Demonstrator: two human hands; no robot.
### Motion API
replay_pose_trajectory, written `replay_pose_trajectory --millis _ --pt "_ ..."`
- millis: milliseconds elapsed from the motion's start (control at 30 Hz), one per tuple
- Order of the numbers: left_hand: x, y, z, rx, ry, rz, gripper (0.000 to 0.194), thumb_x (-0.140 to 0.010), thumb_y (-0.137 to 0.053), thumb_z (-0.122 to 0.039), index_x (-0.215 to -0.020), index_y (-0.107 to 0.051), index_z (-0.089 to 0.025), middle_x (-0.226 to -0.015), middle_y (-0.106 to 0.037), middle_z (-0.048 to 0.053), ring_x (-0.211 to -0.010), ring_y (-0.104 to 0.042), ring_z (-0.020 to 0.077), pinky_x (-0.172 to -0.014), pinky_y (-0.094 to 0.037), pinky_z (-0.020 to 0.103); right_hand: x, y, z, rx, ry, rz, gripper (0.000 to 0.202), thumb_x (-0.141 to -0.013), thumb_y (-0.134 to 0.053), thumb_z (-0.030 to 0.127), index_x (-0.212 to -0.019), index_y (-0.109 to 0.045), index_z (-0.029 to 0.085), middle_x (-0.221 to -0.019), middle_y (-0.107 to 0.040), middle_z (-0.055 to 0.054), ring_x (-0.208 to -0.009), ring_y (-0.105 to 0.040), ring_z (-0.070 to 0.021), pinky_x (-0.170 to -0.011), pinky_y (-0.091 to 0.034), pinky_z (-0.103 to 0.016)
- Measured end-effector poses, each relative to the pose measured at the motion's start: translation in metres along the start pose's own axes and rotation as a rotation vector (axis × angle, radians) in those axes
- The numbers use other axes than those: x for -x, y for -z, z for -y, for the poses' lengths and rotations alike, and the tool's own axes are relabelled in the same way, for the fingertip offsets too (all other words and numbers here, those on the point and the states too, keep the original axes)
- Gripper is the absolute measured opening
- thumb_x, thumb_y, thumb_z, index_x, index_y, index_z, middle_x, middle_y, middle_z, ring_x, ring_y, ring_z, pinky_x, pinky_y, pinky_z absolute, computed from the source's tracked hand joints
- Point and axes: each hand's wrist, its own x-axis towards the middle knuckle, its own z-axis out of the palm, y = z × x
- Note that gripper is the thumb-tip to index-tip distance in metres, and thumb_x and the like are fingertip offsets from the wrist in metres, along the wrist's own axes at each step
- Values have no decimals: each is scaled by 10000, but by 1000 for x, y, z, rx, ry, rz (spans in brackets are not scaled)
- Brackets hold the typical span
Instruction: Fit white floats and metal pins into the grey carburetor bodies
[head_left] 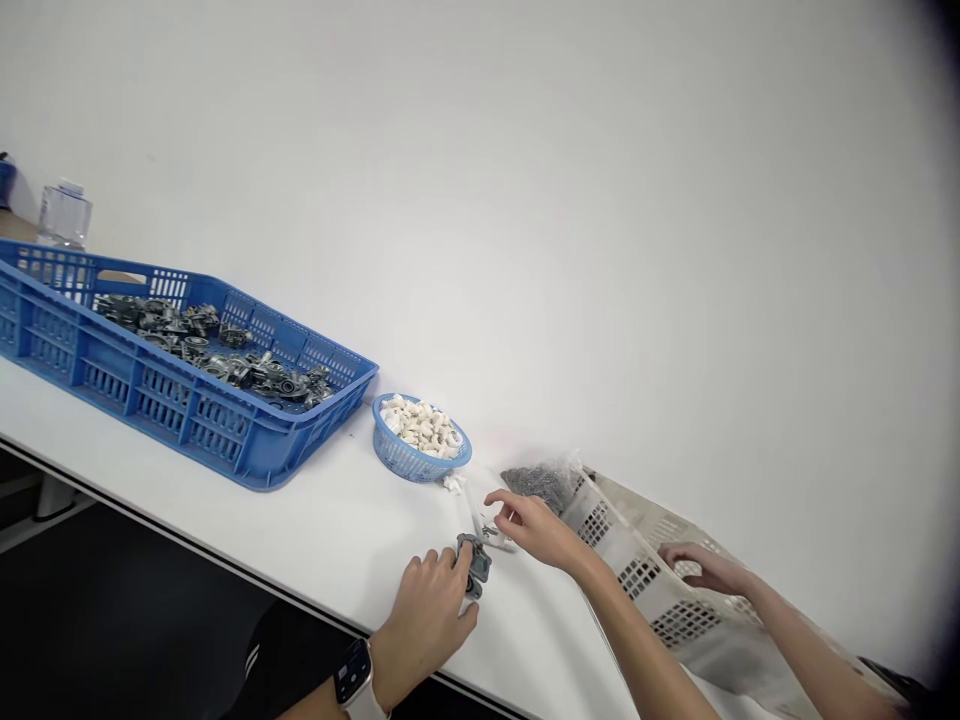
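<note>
- Left hand [431,610]: index fingertip on the grey part [478,564], thumb apart from it; fingers not wrapped round it.
- Right hand [531,525]: fingers curled, above small metal pieces [489,531]; can't tell whether you pinch anything.
- Key relation: grey part lies on the white surface [337,520] between your hands, just off your left fingertips, left hand nearer. Long axis runs roughly near to far, slightly askew.
- Part: dull metal look, lobed, rounded lower end.
- Small pieces: slim, shiny, on what looks like thin clear plastic.
- Beyond: round blue basket [409,462], fine mesh wall, heaped with glossy off-white pieces [422,425].
- Beside your right hand: crinkled clear bag [541,484] of dark bits.
- Right: pale perforated crate [600,485], another person's hand [705,570] at it.
- Far left: slatted blue plastic crate [259,450], jumbled grey metal parts [240,368] inside.
</note>
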Motion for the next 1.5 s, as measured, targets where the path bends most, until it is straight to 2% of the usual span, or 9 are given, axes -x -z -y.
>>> replay_pose_trajectory --millis 200,433,667,800,900,1000,1133,1367,1500 --pt "3 13 -3 23 -23 38 591 -918 -552 -272 -1489 -431 -179 -1123 -686 106 -1020 -663 323 -851 -547 466 5 0 7 -73 3 3 297 -978 -406 315 -1124 -653 241 -738 -639 4 -701 -621 -197 -708 -453 -332" --pt "11 17 -10 29 -92 55 482 -913 -594 -293 -1384 -496 -259 -1063 -696 68 -935 -678 297 -815 -555 446 15 -7 2 -227 -37 29 229 -979 -406 313 -1104 -584 244 -785 -594 27 -746 -646 -184 -699 -449 -312" --pt "15 12 -17 4 -114 84 456 -908 -591 -294 -1354 -512 -245 -1033 -687 92 -935 -669 302 -813 -549 440 14 -27 0 -501 -185 10 262 -877 -430 276 -1108 -548 243 -692 -560 57 -595 -579 -143 -510 -398 -237" --pt "17 15 -19 2 -122 99 408 -915 -586 -305 -1316 -541 -252 -1027 -691 86 -934 -668 301 -816 -550 442 15 -44 5 -481 -285 -63 272 -834 -415 272 -1078 -531 249 -671 -574 63 -502 -521 -122 -424 -332 -208" --pt "18 19 -20 8 -140 99 383 -921 -581 -293 -1302 -553 -277 -1040 -693 76 -940 -671 294 -822 -549 439 15 -54 6 -450 -310 -130 236 -828 -407 284 -1035 -515 250 -625 -509 81 -461 -496 -117 -395 -316 -200" --pt "18 19 -19 -1 -143 117 255 -933 -572 -297 -1178 -620 -244 -1034 -694 88 -950 -670 296 -830 -545 440 13 -62 5 -456 -333 -175 210 -826 -407 301 -1007 -499 247 -600 -474 83 -440 -493 -123 -371 -281 -197" --pt "18 16 -20 -18 -149 141 176 -938 -576 -322 -1019 -665 -194 -997 -698 105 -948 -668 304 -836 -546 450 10 -67 4 -432 -331 -214 172 -839 -402 286 -969 -506 244 -577 -470 83 -430 -472 -120 -420 -305 -207" --pt "18 19 -19 -20 -152 127 197 -937 -580 -306 -1067 -669 -186 -1006 -701 105 -951 -670 306 -836 -551 457 22 -64 7 -267 -298 -106 206 -867 -436 273 -983 -601 232 -573 -564 41 -593 -536 -164 -583 -379 -254" --pt "17 22 -17 -24 -145 119 173 -923 -596 -303 -1032 -678 -197 -1034 -702 100 -944 -672 309 -812 -560 455 29 -59 6 -257 -232 -164 261 -904 -430 314 -1047 -636 241 -780 -657 5 -710 -578 -185 -674 -435 -293"
